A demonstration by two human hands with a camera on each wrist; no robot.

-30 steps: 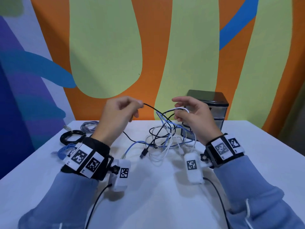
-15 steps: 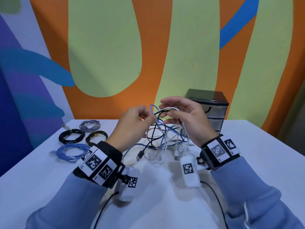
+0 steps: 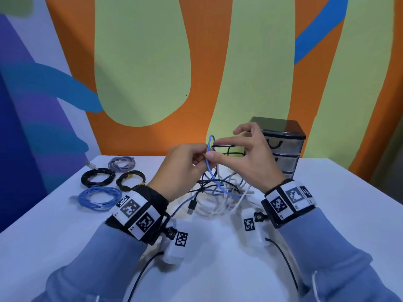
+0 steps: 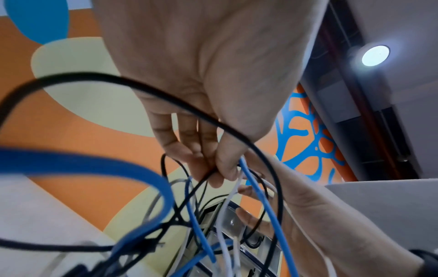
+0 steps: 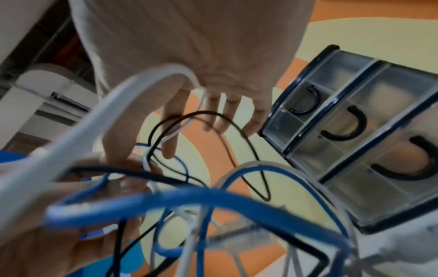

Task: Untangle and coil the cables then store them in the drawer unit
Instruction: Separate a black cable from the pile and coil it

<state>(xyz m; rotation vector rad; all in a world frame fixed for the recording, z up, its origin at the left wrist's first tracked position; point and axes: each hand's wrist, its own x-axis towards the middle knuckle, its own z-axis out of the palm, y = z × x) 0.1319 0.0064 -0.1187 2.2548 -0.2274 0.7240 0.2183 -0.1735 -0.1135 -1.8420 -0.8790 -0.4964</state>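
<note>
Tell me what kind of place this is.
Probably an indoor studio or office set up for recording tasks, not a home. A white table stands against a bright painted mural, both wrists wear tracking markers, and the left wrist view shows a recessed ceiling light.

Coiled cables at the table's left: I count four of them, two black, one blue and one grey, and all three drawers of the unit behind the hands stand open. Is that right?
The drawers are wrong. In the right wrist view all three drawers of the drawer unit are closed, fronts flush. The head view confirms the four coils: two black, one blue, one grey.
</note>
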